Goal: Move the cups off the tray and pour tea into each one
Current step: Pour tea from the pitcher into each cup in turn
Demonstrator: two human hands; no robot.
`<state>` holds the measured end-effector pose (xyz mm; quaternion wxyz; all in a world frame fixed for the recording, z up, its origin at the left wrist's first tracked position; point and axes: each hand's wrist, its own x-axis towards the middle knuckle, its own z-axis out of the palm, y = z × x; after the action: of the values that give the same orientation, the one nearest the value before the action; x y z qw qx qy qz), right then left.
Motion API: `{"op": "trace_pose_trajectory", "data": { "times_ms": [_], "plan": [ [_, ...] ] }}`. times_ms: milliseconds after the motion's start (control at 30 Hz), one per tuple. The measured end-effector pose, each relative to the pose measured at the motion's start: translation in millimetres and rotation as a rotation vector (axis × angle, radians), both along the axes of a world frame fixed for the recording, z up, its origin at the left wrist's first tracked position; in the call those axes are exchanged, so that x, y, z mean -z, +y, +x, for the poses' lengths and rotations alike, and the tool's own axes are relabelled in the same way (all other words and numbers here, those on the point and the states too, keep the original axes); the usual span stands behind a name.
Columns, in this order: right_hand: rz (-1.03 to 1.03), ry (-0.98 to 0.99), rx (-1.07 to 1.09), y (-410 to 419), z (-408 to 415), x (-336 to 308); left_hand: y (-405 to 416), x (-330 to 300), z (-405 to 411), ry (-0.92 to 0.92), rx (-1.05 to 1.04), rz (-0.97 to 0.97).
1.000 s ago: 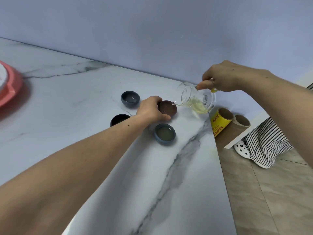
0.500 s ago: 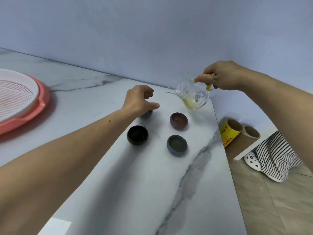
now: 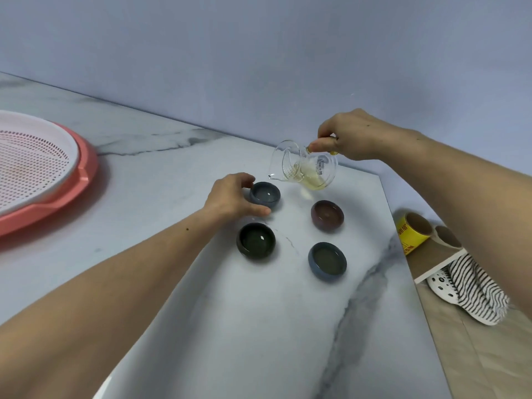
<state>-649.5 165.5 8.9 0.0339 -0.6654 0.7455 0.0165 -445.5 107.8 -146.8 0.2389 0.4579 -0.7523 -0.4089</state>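
Note:
Several small cups stand on the marble table. My left hand (image 3: pixel 233 198) cups the far blue-grey cup (image 3: pixel 266 194) with thumb and fingers around its side. My right hand (image 3: pixel 349 135) holds a glass pitcher (image 3: pixel 305 167) by its handle, tilted left, its spout just above and right of that cup; pale yellow tea lies in its lower side. A black cup (image 3: pixel 255 240), a brown cup (image 3: pixel 327 216) and a blue cup (image 3: pixel 327 262) stand nearer, each with liquid in it. The pink tray (image 3: pixel 86 174) with a white strainer insert sits at far left.
The table's right edge runs diagonally past the cups. Beyond it, lower down, are a yellow roll (image 3: pixel 411 233), a cardboard tube (image 3: pixel 447 236), a striped cloth (image 3: pixel 475 289) and the floor.
My left hand left the brown cup and moved to the far blue-grey cup. The pitcher swung left from the brown cup and tilts over the blue-grey one. The view shifted left.

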Motion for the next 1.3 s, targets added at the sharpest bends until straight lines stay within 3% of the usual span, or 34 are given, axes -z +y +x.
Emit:
{"op": "trace_pose_trajectory", "data": {
  "times_ms": [1300],
  "plan": [
    [0.013, 0.397, -0.210, -19, 42, -9, -1, 9, -4, 0.040, -0.003, -0.008]
  ]
}}
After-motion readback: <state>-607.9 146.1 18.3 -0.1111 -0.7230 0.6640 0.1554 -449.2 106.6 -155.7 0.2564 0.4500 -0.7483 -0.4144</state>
